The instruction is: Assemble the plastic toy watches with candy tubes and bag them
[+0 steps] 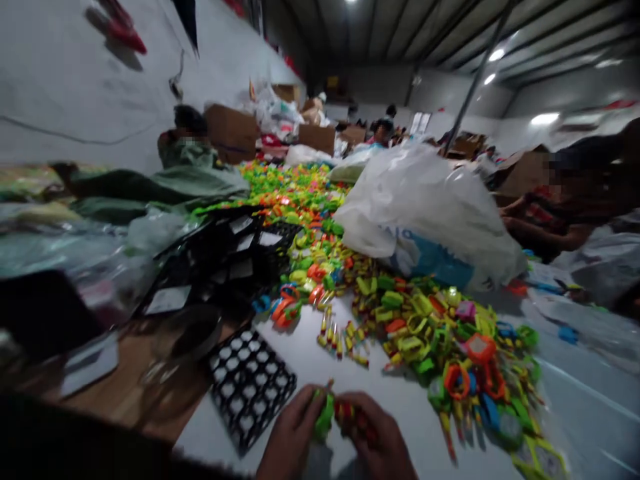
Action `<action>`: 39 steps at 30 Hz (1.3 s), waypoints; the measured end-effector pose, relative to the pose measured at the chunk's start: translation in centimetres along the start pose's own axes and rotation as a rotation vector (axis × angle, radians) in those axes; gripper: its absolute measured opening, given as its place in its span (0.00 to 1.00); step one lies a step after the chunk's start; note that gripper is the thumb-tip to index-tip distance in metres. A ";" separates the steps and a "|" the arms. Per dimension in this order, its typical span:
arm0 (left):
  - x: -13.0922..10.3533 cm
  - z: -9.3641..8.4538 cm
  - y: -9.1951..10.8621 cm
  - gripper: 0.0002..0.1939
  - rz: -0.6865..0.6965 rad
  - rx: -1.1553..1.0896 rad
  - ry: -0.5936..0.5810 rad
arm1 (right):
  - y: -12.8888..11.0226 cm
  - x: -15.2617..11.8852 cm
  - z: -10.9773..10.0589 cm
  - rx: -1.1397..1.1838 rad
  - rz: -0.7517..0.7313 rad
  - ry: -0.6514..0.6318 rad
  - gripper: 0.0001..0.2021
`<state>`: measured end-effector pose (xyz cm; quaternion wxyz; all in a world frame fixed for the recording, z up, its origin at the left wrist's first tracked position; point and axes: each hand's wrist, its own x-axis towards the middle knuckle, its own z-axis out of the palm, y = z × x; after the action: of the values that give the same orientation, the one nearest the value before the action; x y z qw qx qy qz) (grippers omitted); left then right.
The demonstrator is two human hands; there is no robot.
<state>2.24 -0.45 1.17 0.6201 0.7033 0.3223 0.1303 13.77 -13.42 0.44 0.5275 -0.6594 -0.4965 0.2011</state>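
Under and around the grip, a white surface (415, 427) is spreading out, apparently giving both hands a firm place to work over. Beyond the grip and to its right, a bulging white bag (430, 193) is standing behind a heap of bright plastic pieces (413, 327), which is spilling down to the right of the grip, likely for easy reach. Left of the grip, a black tray (254, 379) is lying flat, probably kept near the fingers. The left hand (295, 430) is pinching a green piece (324, 420); the right hand (374, 430) is closing its fingertips on red-and-yellow parts (350, 412). Both are being held close, presumably for fine control, though blur is hiding whether they are touching. Ahead of the grip, thin red-and-yellow sticks (330, 337) are lying scattered.
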 end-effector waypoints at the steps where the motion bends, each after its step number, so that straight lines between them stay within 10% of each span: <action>1: -0.4 -0.3 -0.2 0.22 0.001 -0.075 -0.007 | -0.1 0.2 0.1 0.009 0.056 0.014 0.12; 23: -0.9 3.5 0.8 0.15 0.100 0.425 -0.093 | 1.1 -1.6 -4.8 -0.305 -0.125 -0.156 0.18; 32: -0.8 2.9 1.1 0.14 -0.127 0.430 -0.303 | 2.7 -3.4 -4.5 -0.655 -0.516 -0.196 0.16; 39: -0.1 3.0 -0.2 0.13 -0.114 0.389 -0.306 | 4.0 -3.9 -2.4 -0.542 -0.520 -0.109 0.08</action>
<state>3.86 -2.82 0.40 0.5211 0.8016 0.2828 -0.0775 15.76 -17.76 -3.25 0.3402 -0.6154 -0.7097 -0.0434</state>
